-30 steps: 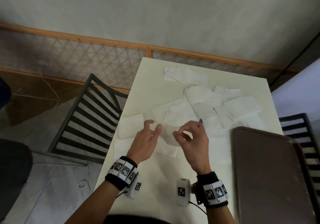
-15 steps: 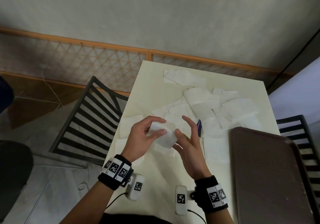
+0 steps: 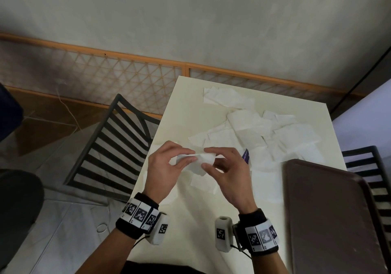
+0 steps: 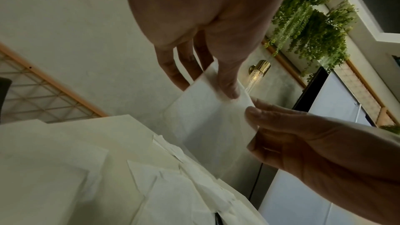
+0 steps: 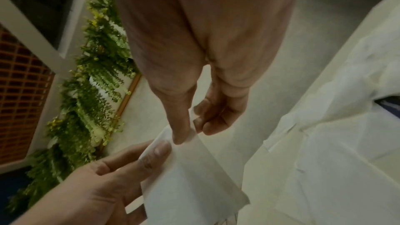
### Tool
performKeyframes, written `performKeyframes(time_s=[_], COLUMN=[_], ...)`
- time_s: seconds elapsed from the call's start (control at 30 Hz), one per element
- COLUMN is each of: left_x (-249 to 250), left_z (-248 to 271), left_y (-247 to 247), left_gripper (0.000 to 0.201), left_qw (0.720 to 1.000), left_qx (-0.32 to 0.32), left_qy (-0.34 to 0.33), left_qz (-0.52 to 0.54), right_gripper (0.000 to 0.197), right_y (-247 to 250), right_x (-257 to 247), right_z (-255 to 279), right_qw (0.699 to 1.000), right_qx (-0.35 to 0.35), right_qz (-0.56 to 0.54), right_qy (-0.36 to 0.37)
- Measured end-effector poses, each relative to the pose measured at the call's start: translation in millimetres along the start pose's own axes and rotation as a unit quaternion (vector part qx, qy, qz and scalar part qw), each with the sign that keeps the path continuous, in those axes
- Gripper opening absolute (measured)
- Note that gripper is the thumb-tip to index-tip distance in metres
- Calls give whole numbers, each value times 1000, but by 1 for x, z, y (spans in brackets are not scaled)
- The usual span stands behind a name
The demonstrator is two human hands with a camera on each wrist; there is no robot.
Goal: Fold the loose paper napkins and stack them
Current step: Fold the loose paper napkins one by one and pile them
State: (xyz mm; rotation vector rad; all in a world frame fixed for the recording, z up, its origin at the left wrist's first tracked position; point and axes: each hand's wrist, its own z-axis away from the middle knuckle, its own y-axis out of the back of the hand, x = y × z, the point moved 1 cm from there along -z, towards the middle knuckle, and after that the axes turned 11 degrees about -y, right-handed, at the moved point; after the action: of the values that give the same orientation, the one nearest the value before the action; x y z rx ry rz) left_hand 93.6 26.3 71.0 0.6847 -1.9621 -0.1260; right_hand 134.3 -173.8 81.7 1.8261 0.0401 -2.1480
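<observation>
A white paper napkin [image 3: 197, 161] hangs in the air above the cream table [image 3: 184, 112], held up between both hands. My left hand [image 3: 169, 163] pinches its upper left edge between thumb and fingers; the left wrist view shows that thumb pressed on the napkin [image 4: 207, 126]. My right hand [image 3: 222, 163] pinches the upper right corner, seen close in the right wrist view on the napkin [image 5: 190, 177]. Several loose napkins [image 3: 264, 134] lie scattered over the far half of the table. One flat napkin [image 3: 203, 183] lies under the hands.
A dark brown tray [image 3: 334, 216] fills the near right of the table. A small purple packet [image 3: 245, 156] sits among the napkins. Black slatted chairs stand to the left [image 3: 110, 146] and right [image 3: 368, 168]. A wooden lattice rail [image 3: 105, 70] runs along the wall.
A second ago both hands were above the table with nothing lifted. They have since picked up one napkin, and now pinch its top edge from both sides.
</observation>
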Motion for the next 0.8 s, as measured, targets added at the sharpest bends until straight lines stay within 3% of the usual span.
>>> performKeyframes(time_s=[0.13, 0.3, 0.47, 0.53, 0.63, 0.8], left_x=[-2, -4, -10, -13, -15, -48], left_z=[-1, -5, -7, -10, -17, -34], left_y=[9, 22, 27, 29, 32, 40], left_gripper=[20, 22, 18, 15, 12, 19], left_qw=[1000, 1000, 998, 998, 998, 988], left_qx=[-4, -1, -37, -41, -38, 30], left_qy=[-7, 23, 1, 14, 40, 93], left_qz=[-18, -11, -44, -40, -4, -121], right_gripper=[36, 34, 12, 6, 14, 27], right_y=[-1, 1, -10, -19, -37, -70], right_x=[1, 3, 3, 0, 0, 17], right_z=[-9, -18, -24, -27, -34, -59], right_qw=[997, 995, 992, 996, 1000, 999], right_qx=[-4, -23, -14, -11, -15, -7], right_qz=[73, 86, 110, 61, -7, 25], right_qy=[28, 34, 63, 58, 12, -29])
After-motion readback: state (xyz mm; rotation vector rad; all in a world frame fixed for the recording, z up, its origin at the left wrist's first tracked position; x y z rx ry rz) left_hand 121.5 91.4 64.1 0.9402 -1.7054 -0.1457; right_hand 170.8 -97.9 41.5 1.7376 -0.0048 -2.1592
